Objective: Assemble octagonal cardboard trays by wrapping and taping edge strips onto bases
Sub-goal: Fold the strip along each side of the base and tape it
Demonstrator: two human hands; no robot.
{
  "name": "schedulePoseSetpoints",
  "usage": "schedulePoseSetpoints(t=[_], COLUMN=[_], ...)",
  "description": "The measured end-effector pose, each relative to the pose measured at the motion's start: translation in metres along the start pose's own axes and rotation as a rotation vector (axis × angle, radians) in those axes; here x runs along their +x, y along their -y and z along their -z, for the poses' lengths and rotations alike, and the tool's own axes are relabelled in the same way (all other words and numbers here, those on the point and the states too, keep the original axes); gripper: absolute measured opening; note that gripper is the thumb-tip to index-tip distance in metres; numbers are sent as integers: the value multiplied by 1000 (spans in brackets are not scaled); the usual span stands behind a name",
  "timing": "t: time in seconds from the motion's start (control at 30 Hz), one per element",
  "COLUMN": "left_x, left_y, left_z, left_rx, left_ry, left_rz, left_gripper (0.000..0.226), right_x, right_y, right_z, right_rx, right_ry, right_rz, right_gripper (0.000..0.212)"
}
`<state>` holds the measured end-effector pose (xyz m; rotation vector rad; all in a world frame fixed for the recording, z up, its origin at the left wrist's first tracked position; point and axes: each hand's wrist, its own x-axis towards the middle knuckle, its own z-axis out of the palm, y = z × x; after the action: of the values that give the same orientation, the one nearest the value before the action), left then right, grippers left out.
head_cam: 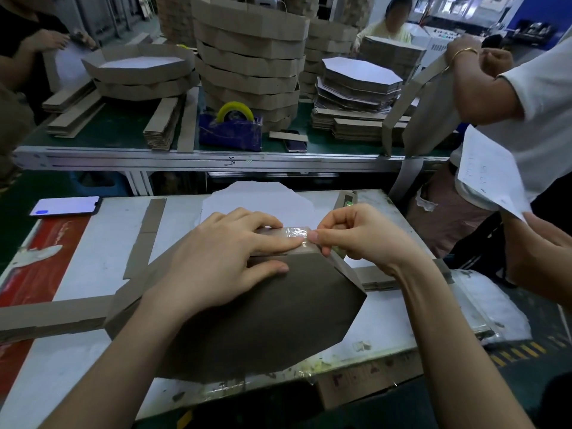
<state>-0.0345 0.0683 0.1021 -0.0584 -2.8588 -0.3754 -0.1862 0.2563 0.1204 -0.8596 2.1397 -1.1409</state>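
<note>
Your left hand point(223, 255) presses flat onto clear tape point(291, 233) at the far rim of the brown octagonal tray point(263, 320) on the white table point(93, 258), your right hand point(362, 239) pinching the tape's end; beyond the tray, a blue dispenser point(229, 134) holds a yellow roll point(235, 109).

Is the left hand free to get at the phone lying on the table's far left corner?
Probably yes: only a flat cardboard strip lies between the left hand and the phone. But that hand is pressing tape onto the tray, so it must lift off first.
</note>
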Motion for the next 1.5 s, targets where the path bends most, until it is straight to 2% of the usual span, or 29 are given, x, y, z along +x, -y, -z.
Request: schedulePoseSetpoints(t=[0.13, 0.27, 0.53, 0.67, 0.77, 0.87, 0.93, 1.0, 1.1, 1.2, 1.3, 1.4, 1.5], left_x=[0, 0, 1, -1, -1, -2, -2, -1, 1, 1, 1, -2, -10], left_y=[2, 0, -2, -1, -1, 1, 0, -2, -2, 0, 6, 19, 33], left_z=[0, -1, -2, -2, -3, -2, -2, -3, -2, -2, 0, 14, 35], left_rx=[-69, -59, -79, -149, -162, -170, -161, -154, -147, -103, -59, -210, -393], left_ry=[-3, -3, -6, -21, -37, -24, -19, -16, 1, 45, 118, 203, 192], left_rz=[7, 7, 16, 47, 43, 49, 53, 46, 45, 49, 42, 2, -14], left_gripper=[39, 41, 40, 43, 41, 46, 50, 46, 45, 54, 70, 77, 64], right_x=[2, 5, 9, 13, 13, 14, 16, 18, 20, 19, 14, 5, -3], right_y=[-6, -12, -20, -30, -33, -41, -47, -50, -53, -61, -59, -42, -1], right_z=[0, -4, -1, 1, 3, 1, 2, 4, 8, 10, 7, 1, -3], right_rx=[57, 33, 11, -95, -132, 71, 185, 242, 277, 280, 225, 165, 97], right_ry=[21, 9, 80, 9, 137, 270, 302, 323, 341, 309, 290, 295, 268], right_rz=[-35, -43, -14, -29, 20, -18, -23, -22, -18, 13, 26, 67, 146], right_gripper=[29, 41, 39, 68, 59, 49, 32, 30, 51, 36, 31, 25, 20])
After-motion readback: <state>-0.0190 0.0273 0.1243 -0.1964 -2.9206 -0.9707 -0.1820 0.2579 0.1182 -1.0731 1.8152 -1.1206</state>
